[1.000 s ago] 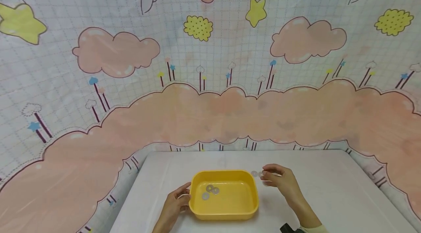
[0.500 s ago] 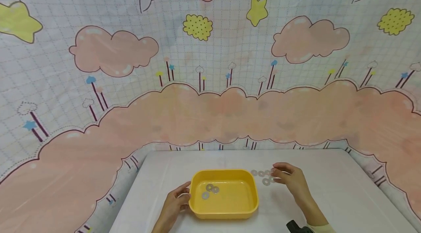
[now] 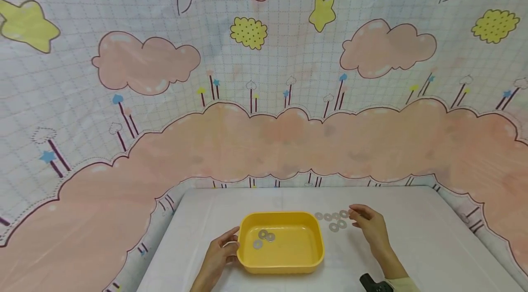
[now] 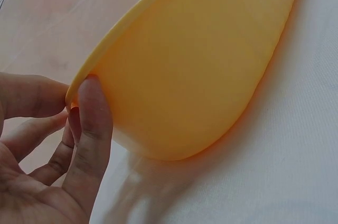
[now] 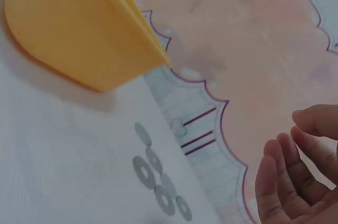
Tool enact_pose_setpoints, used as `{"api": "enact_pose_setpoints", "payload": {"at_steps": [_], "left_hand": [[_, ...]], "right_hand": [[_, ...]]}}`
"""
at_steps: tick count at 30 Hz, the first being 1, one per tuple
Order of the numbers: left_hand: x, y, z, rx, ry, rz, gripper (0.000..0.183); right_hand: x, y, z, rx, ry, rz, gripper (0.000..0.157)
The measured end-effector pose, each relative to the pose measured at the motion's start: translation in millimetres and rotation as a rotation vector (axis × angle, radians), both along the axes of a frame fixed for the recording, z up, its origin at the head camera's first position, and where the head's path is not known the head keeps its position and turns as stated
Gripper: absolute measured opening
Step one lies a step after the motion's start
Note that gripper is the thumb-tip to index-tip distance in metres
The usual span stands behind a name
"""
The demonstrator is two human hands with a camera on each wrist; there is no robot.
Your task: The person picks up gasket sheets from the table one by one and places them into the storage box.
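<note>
A yellow plastic tray [image 3: 280, 270] with rounded corners sits on the white tabletop in the head view. Three grey flat washers [image 3: 257, 244] lie in its left half. My left hand [image 3: 218, 255] holds the tray's left side; up close in the left wrist view, the fingers [image 4: 94, 118] meet at the rim. Beyond the tray's right back corner lies a loose group of several more washers [image 3: 336, 216], also seen in the right wrist view. Just right of them is my right hand [image 3: 371, 230], fingers loosely bent, nothing visible between them.
A white cover lies over the table [image 3: 412, 237]. Behind it hangs a cloth backdrop [image 3: 288, 145] printed with clouds and stars, which also comes down at both sides. A black device [image 3: 375, 283] is strapped at my right wrist.
My right hand has moved to the right, from over the loose washers to beside them, and more of them show. The left hand, the tray and the three washers inside have kept their places.
</note>
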State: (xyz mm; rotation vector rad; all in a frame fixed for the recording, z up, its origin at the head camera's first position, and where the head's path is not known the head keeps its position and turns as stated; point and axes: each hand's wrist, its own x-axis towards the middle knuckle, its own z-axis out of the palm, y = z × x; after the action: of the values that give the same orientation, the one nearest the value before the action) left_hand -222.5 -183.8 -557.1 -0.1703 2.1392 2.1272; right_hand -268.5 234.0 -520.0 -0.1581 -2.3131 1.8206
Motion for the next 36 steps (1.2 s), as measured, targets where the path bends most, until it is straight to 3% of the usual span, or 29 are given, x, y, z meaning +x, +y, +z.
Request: {"api": "enact_pose_setpoints", "payload": {"at_steps": [7, 15, 28, 36], "left_hand": [[-2.0, -1, -1.7, 0.019, -0.008, -0.011, 0.06], [-0.5, 0, -2.0, 0.015, -0.01, 0.008, 0.06], [-2.0, 0, -3.8, 0.003, -0.018, 0.022, 0.059], [0.2, 1, -0.6, 0.005, -0.018, 0.006, 0.06]], "right_hand": [[-11.1, 11, -17.0, 0.129, -0.03, -0.035, 0.052], [-29.0, 23, -34.6, 0.253, -0.05, -0.027, 0.042], [-52.7, 27, -52.8, 0.457, 0.051, -0.053, 0.032], [-56.5, 25, -55.3, 0.47, -0.044, -0.019, 0.042]]}}
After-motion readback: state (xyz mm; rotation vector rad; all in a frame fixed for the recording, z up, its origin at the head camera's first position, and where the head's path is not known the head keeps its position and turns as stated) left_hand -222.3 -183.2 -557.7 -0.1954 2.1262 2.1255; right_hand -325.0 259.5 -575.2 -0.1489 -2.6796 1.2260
